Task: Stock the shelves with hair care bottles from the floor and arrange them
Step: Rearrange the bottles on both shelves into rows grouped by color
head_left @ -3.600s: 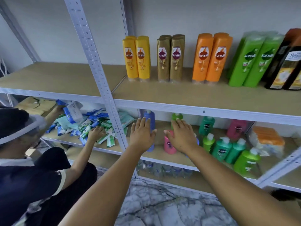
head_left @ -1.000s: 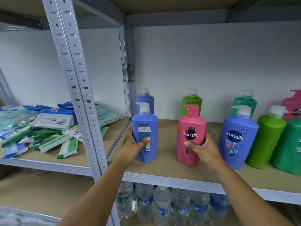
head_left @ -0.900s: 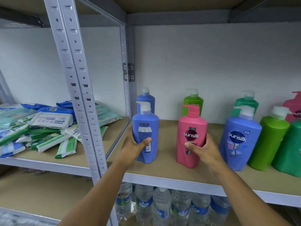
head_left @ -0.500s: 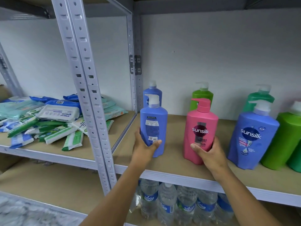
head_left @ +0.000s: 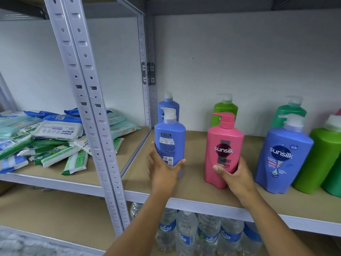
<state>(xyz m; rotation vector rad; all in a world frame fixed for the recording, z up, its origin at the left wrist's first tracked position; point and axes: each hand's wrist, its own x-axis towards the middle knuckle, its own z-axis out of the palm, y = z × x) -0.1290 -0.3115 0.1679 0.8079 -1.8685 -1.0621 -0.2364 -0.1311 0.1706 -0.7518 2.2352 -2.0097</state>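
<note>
Both hands on the shelf (head_left: 184, 195), each wrapped round a pump bottle standing upright near the front edge. Left hand (head_left: 162, 169) grips the blue bottle (head_left: 170, 145) low on its body, back label facing out, thumb across the front. Right hand (head_left: 235, 177) grips the pink bottle (head_left: 224, 150) near its base, logo facing out. Behind them stand a second blue bottle (head_left: 168, 108) and a green bottle (head_left: 225, 111); to the right, another blue one (head_left: 282, 159) and more green ones, just beside each other. Wipes packs (head_left: 57, 130) piled on the neighbouring shelf; water bottles (head_left: 186, 235) below. Step in hand looks like arranging: squaring and lining up the front row. Risks, as judged: both grips sit low on tall, top-heavy bottles, so a quick push could tip one backward into the row behind and set off a chain. The blue bottle needs turning to show its front; twisting it so close to the edge could slide it off. Pink bottle's pump spout points sideways and may snag a neighbour.
</note>
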